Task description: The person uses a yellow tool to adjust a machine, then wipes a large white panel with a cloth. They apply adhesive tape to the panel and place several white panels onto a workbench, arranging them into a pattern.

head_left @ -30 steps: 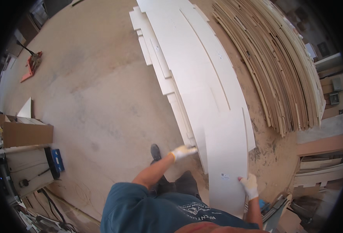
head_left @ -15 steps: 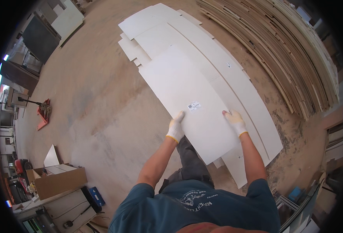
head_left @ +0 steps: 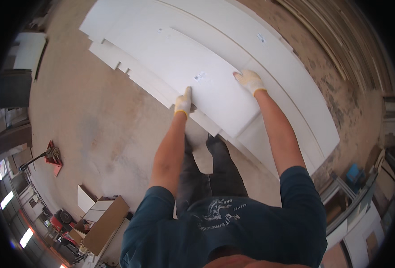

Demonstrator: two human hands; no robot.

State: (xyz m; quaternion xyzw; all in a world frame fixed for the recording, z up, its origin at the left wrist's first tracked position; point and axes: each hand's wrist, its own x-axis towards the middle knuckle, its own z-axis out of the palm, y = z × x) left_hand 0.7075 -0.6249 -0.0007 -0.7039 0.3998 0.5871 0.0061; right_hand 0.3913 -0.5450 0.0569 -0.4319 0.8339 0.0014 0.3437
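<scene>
A white rectangular panel (head_left: pixel 222 100) with a small printed label lies over a pile of larger white boards (head_left: pixel 295 102). My left hand (head_left: pixel 184 102), in a white work glove with a yellow cuff, grips the panel's left edge, thumb on top. On the opposite edge, my gloved right hand (head_left: pixel 250 81) holds the same panel, its thumb side on the upper face. The fingers under the panel are hidden on both hands. Whether the panel rests fully on the boards I cannot tell.
Long stacked sheets (head_left: pixel 336 35) stand beyond the pile at the upper right. A red pallet jack (head_left: pixel 54 156) is on the floor at left. A brown box (head_left: pixel 105 225) sits at the lower left. Framed pieces (head_left: pixel 340 201) lean at the lower right.
Both hands have moved forward, carrying the panel farther over the boards. My view has shifted and turned, and more of my legs shows.
</scene>
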